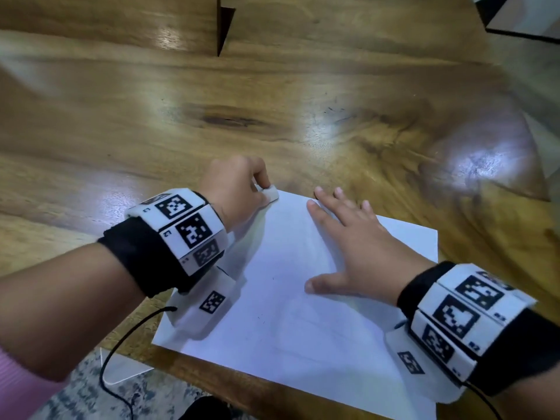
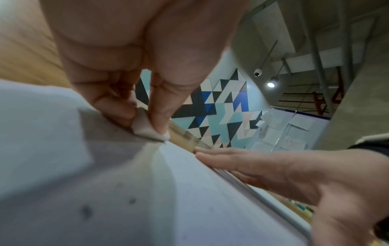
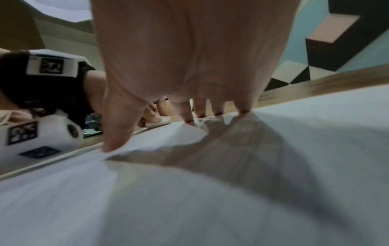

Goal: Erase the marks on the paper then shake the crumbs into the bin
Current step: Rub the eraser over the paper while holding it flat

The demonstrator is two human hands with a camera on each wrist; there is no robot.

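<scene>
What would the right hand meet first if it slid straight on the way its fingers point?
Probably nothing: the right hand lies flat on the paper, fingertips near its far edge, with only bare wooden table ahead.

A glossy wooden table (image 1: 272, 95) carries a white paper (image 1: 303, 313) sheet.

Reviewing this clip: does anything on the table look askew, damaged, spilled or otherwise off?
Little stands out. The white sheet of paper lies askew to the wooden table edge, its near corner overhanging. The left hand pinches a white eraser at the far corner; the right hand presses flat. Only faint marks and a few dark specks show.
</scene>
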